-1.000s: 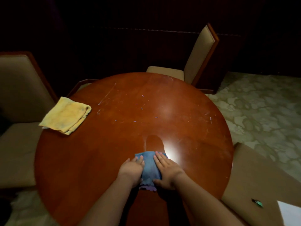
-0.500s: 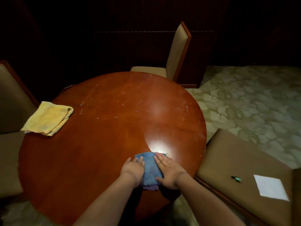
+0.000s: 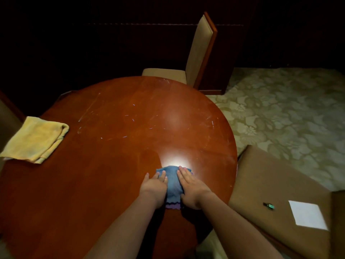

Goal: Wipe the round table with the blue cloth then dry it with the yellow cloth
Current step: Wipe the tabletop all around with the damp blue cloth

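I see the round table (image 3: 112,165), glossy reddish-brown wood with fine pale scratches and a bright glare spot just beyond my grip. The blue cloth (image 3: 172,186) lies bunched flat on the wood, pressed between and under my left hand (image 3: 154,186) and right hand (image 3: 190,187), its purple wavy hem trailing back toward my wrists. The yellow cloth (image 3: 36,139), folded into a rough square, lies well away to the far left of the grip, overhanging the table's edge
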Demonstrator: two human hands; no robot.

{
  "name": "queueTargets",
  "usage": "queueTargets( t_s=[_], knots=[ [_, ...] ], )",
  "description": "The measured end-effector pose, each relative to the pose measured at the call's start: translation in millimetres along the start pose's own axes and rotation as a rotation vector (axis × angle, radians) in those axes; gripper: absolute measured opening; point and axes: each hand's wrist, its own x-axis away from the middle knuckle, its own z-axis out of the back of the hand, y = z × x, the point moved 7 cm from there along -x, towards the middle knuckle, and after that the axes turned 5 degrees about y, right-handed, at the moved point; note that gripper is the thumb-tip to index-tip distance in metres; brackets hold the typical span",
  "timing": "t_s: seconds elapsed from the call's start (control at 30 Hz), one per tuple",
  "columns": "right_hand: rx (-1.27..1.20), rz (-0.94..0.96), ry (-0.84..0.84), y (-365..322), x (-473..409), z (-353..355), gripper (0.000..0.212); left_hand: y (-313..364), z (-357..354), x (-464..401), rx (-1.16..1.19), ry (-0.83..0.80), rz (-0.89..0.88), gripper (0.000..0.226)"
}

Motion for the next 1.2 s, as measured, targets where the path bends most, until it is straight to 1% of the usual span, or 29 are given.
queueTargets(
  t_s=[0.17,0.27,0.3,0.37,0.43,0.47,0.5,0.57,0.63,0.83,0.97,1.07,1.2],
  knots=[
    [-0.018,0.008,0.019,7,-29,17,0.078,-14,17,-29,0.026,0.001,-0.016,0.077],
    [0.005,0.007,0.020,12,-54,23,0.081,-25,27,-49,0.033,-0.009,-0.028,0.076],
    [0.011,-0.001,0.006,13,-62,26,0.086,-28,32,-55,0.040,-0.011,-0.031,0.076],
    [0.016,-0.013,-0.006,16,-79,31,0.103,-35,41,-68,0.051,-0.005,-0.033,0.077],
    [0.018,-0.021,0.002,18,-92,36,0.110,-41,50,-79,0.062,0.001,-0.030,0.078],
    [0.032,-0.022,0.011,20,-97,37,0.108,-44,52,-83,0.072,0.001,-0.029,0.078],
    [0.051,-0.021,0.020,21,-100,38,0.100,-46,54,-86,0.079,0.002,-0.027,0.077],
    [0.075,-0.024,0.044,23,-104,40,0.078,-47,55,-88,0.080,0.010,-0.023,0.075],
    [0.064,-0.018,0.069,23,-103,41,0.071,-47,53,-84,0.095,0.015,-0.011,0.074],
    [0.075,0.019,0.032,15,-61,25,0.076,-37,32,-44,0.117,0.014,0.014,0.071],
    [0.103,0.041,0.006,-5,-34,3,0.092,-36,5,-8,0.153,0.019,0.054,0.069],
    [0.148,0.023,-0.007,-15,-30,-10,0.102,-39,-5,2,0.182,0.020,0.055,0.066],
    [0.180,0.017,-0.004,-17,-34,-6,0.100,-42,1,-5,0.175,0.040,0.027,0.066]
  ],
)
